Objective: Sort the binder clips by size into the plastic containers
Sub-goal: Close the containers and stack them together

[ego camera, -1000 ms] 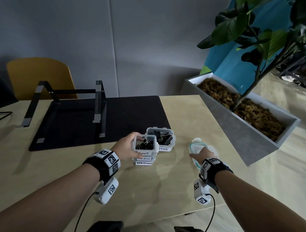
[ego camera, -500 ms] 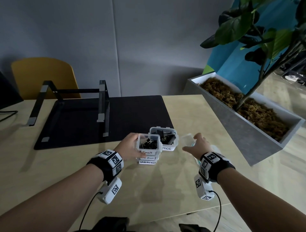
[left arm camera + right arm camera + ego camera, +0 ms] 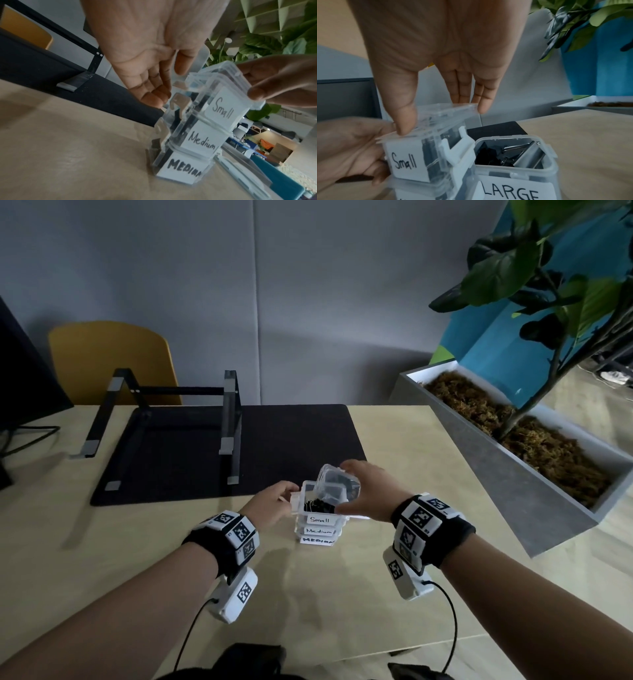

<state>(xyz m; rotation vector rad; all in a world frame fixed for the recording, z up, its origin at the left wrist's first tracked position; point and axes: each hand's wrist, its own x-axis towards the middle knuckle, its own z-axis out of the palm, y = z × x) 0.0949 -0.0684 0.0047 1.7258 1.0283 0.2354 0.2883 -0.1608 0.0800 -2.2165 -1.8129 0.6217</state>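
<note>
Three clear containers stand stacked near the table's middle, labelled Small (image 3: 321, 519) (image 3: 223, 106) (image 3: 404, 162), Medium (image 3: 320, 531) and MEDIUM (image 3: 317, 540). Small black binder clips (image 3: 317, 504) fill the open top one. My left hand (image 3: 286, 492) (image 3: 169, 83) (image 3: 351, 146) grips the Small container from its left side. My right hand (image 3: 356, 491) (image 3: 443, 117) pinches a clear lid (image 3: 337, 486) (image 3: 228, 73) (image 3: 453, 108) between thumb and fingers, tilted just above the Small container's rim. Right of the stack the open LARGE container (image 3: 518, 192) holds large clips (image 3: 518, 152).
A black mat (image 3: 205, 457) with a laptop stand (image 3: 164, 405) lies behind the stack. A long grey planter (image 3: 496, 474) borders the table's right side. A teal-edged lid (image 3: 281, 181) lies flat right of the stack. A yellow chair (image 3: 109, 361) stands beyond the table.
My right hand lifted a clear lid off the table at the right and carried it left, over the Small container. My left hand stayed on the stack.
</note>
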